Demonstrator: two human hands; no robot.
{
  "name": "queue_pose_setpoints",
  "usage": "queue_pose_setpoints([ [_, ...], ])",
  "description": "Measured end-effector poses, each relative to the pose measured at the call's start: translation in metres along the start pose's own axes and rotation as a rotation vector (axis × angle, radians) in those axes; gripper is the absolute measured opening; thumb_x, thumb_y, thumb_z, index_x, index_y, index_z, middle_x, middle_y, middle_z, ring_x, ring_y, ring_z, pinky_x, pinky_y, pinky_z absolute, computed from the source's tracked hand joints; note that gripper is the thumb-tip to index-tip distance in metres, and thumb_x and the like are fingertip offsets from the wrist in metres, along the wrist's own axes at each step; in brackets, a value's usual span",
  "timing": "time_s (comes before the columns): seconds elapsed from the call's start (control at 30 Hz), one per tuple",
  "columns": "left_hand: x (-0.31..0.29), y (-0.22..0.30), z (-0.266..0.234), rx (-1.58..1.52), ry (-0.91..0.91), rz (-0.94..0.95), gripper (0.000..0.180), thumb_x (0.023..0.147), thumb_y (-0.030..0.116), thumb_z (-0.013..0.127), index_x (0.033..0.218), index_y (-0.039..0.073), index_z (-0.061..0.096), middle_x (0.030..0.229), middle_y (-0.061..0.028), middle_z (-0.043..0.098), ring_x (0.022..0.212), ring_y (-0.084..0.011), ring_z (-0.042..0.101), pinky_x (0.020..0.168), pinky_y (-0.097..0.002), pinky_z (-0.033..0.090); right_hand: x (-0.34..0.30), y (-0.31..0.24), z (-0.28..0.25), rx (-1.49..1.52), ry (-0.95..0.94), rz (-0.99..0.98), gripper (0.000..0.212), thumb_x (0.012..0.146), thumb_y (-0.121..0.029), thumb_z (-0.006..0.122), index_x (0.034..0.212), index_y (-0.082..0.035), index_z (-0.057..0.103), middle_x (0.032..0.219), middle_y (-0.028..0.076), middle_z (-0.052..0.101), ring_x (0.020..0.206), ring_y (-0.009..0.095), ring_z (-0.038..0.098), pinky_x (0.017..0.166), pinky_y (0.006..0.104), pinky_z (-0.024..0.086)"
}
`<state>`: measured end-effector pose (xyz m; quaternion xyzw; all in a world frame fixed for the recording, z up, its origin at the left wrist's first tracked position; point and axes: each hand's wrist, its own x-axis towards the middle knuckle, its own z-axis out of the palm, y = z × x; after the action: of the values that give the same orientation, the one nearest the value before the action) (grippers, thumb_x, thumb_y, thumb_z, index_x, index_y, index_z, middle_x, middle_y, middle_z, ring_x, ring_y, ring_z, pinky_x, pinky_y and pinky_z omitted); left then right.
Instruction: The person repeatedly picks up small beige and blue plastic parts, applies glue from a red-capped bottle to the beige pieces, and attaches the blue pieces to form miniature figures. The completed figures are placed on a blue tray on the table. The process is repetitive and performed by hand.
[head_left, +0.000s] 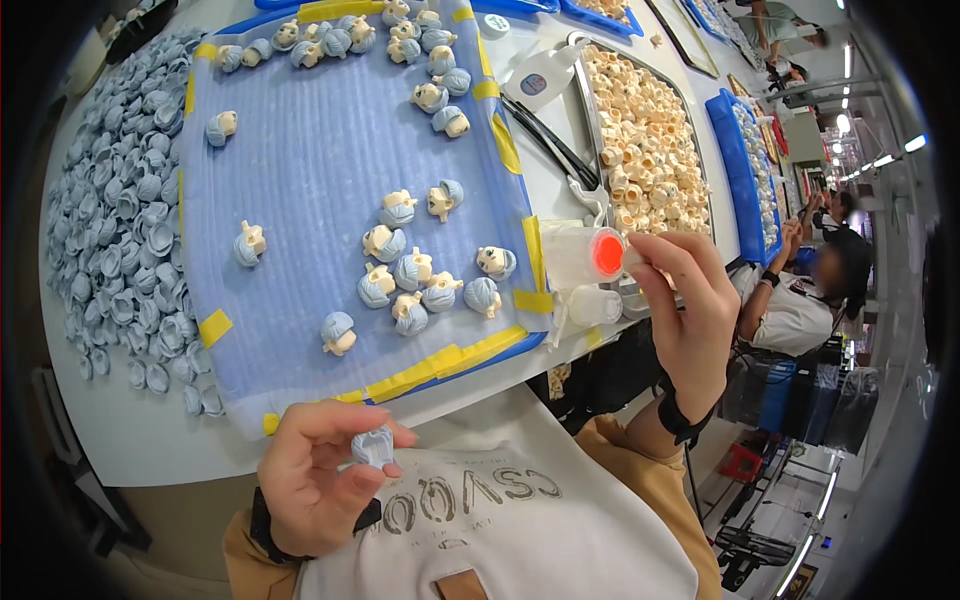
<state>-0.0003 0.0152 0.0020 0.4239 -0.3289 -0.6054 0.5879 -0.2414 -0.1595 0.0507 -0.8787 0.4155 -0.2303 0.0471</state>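
Note:
My left hand [318, 478] is closed at the front edge of the table, pinching a light blue doll hair piece [373, 447] with its hollow side showing. Over on the right, my right hand [695, 310] pinches a small pale piece [632, 258], whose kind I cannot make out. That piece is beside the mouth of a translucent cup [565, 256] with bright orange-red inside it. Small doll heads with blue hair [397, 207] lie on a foam-covered blue tray [300, 170] in front of me.
Loose blue hair pieces [130, 230] are heaped left of the tray. To the right stand a metal tray [590, 110] of cream doll heads, a white bottle [540, 80], black tweezers [550, 135] and a small clear cup [595, 306]. A co-worker [800, 300] sits farther right.

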Motion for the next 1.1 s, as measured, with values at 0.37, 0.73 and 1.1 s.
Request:
queue_pose_setpoints([
  [0.37,0.009,0.0,0.004,0.012,0.122,0.122,0.031,0.084,0.008,0.057,0.11,-0.006,0.048,0.106,-0.0194,0.051,0.083,-0.0185,0.057,0.072,-0.0317,0.053,-0.001,0.003,0.005,-0.02,-0.012,-0.085,0.023,0.071,-0.003,0.068,0.093,-0.002,0.064,0.077,0.009,0.055,0.068,0.023,0.053,0.059,0.0322,0.043],
  [0.73,0.007,0.002,0.003,0.016,0.127,0.072,0.032,0.084,0.009,0.055,0.111,-0.005,0.045,0.108,-0.0203,0.051,0.082,-0.017,0.058,0.073,-0.0295,0.051,-0.001,0.006,0.005,0.005,-0.028,-0.092,0.025,0.07,-0.001,0.068,0.094,-0.002,0.063,0.078,0.009,0.057,0.069,0.024,0.054,0.06,0.0322,0.044],
  [1.1,0.009,-0.005,-0.002,-0.029,0.026,0.123,0.034,0.08,0.002,0.056,0.11,-0.007,0.044,0.11,-0.0224,0.05,0.091,-0.0216,0.057,0.082,-0.0353,0.049,-0.017,0.007,0.009,0.09,0.071,0.087,0.028,0.067,0.002,0.07,0.093,0.0,0.062,0.081,0.011,0.059,0.072,0.022,0.058,0.062,0.0297,0.046],
])
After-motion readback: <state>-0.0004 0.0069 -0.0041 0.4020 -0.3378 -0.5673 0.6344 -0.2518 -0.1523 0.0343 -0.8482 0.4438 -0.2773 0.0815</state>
